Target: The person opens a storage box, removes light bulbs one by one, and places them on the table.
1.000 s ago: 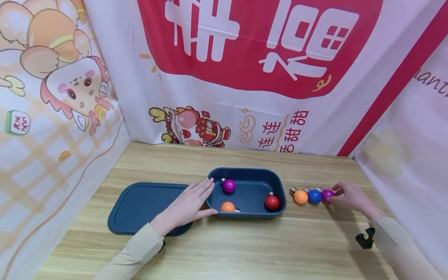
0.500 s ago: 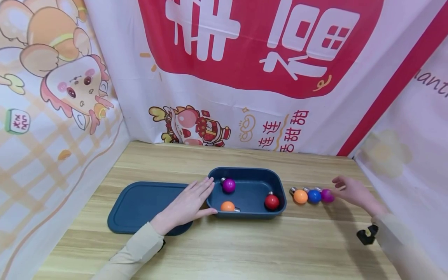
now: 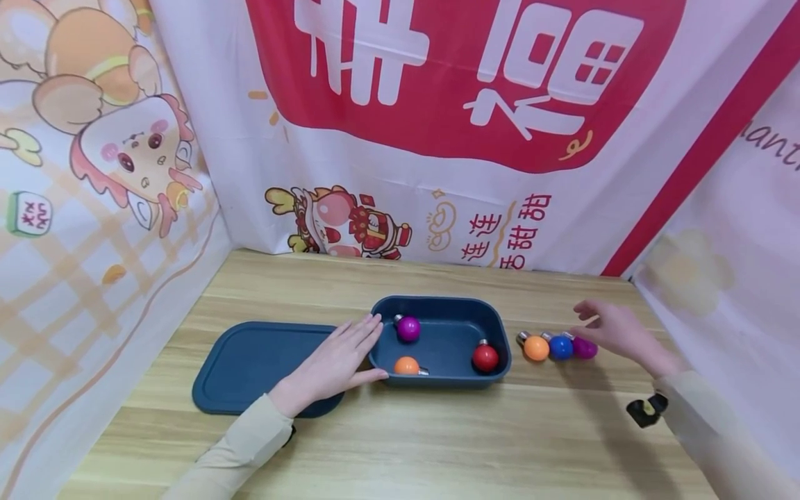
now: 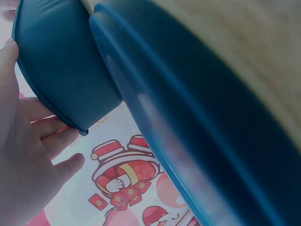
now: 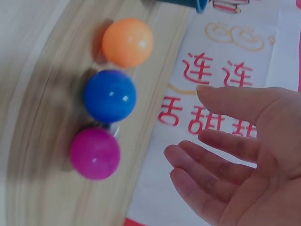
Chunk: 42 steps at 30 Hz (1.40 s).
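My left hand rests with straight fingers on the left rim of a dark blue box. Inside lie a purple bulb, an orange bulb and a red bulb. To the right of the box, a second orange bulb, a blue bulb and another purple bulb sit in a row. Above the purple end of that row hovers my right hand; in the right wrist view its loosely bent fingers hold nothing and stand apart from the bulbs.
A dark blue lid lies flat on the wooden table, left of the box and partly under my left forearm. Printed cloth hangs behind the table and along both sides.
My right hand has let go of the purple bulb at the row's right end, lifted, and shifted slightly left. The left hand stays at the box rim.
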Motion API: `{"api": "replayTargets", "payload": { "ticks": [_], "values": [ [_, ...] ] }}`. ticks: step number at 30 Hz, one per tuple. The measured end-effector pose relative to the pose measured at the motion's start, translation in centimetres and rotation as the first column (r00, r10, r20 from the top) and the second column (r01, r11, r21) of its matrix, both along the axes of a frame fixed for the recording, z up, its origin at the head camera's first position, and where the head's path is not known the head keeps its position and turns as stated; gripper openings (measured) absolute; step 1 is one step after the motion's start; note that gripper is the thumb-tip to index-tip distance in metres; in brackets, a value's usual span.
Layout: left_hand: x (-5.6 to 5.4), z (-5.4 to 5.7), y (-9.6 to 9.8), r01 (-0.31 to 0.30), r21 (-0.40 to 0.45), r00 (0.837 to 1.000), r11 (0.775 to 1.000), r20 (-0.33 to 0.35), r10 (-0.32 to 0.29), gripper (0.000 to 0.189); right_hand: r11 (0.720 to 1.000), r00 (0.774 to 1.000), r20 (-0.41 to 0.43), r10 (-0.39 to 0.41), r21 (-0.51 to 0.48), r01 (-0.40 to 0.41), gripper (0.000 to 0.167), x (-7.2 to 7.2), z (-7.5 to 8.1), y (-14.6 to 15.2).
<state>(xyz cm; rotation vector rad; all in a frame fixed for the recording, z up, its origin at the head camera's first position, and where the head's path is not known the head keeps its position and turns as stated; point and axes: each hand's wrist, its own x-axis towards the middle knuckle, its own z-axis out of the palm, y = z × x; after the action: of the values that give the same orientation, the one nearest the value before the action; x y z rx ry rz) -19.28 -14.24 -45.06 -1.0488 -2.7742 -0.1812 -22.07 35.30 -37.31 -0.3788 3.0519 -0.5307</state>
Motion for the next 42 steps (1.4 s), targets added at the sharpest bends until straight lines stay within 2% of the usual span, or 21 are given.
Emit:
{"api": "replayTargets", "payload": {
  "ticks": [6,22,37,42],
  "values": [
    [-0.1,0.0,0.0,0.002,-0.007,1.0,1.0,-0.008,-0.002,0.087,0.999,0.999,-0.016,0.052,0.008,-0.052,0.045,0.0,0.6,-1.8],
    [-0.1,0.0,0.1,-0.002,0.005,1.0,1.0,-0.007,0.002,0.085,0.995,0.995,-0.014,0.102,0.003,-0.102,0.041,0.9,2.1,-6.0],
    [0.0,-0.1,0.0,0.001,0.0,1.0,1.0,-0.013,-0.001,0.086,0.98,0.981,0.027,0.192,-0.068,-0.189,0.036,1.4,1.0,-9.9],
    [0.0,0.0,0.0,0.005,0.005,1.0,1.0,-0.022,-0.005,0.085,0.967,0.97,-0.002,0.241,-0.086,-0.24,0.037,1.6,0.5,-10.9]
  ]
}}
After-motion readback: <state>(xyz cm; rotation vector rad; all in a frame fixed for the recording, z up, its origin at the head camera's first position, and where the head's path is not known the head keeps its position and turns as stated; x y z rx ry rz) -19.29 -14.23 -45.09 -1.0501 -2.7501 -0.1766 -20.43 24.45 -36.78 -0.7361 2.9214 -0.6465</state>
